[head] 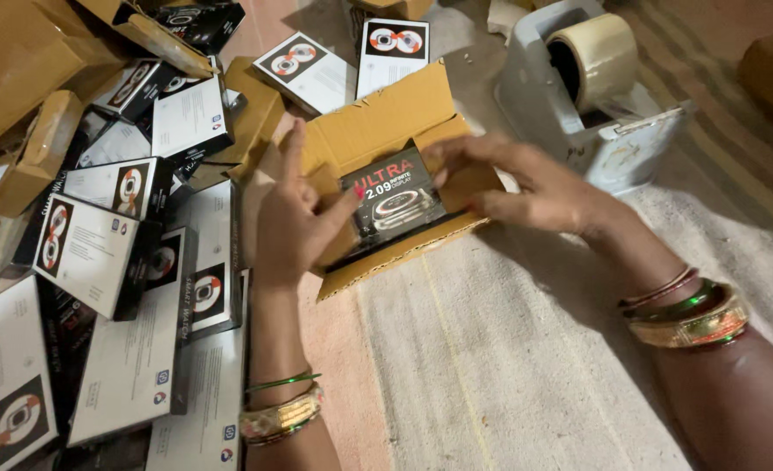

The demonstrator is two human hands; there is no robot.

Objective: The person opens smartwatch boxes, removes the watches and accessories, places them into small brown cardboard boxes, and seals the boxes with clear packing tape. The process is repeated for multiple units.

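Note:
An open brown cardboard carton [377, 126] sits tilted in front of me, its lid flap raised toward the back. A black product box [395, 202] with a watch picture lies inside it. My left hand [292, 222] grips the carton's left side, thumb on the black box's left edge. On the opposite side, my right hand [526, 187] holds the carton's right wall, fingertips pressing the black box's top right corner. Bangles circle both wrists.
Many black-and-white product boxes [90, 249] lie piled at the left, with folded brown cartons [33, 153] among them. A grey tape dispenser [591, 96] with a roll of clear tape stands at the upper right. A pale woven mat [508, 349] covers the floor below.

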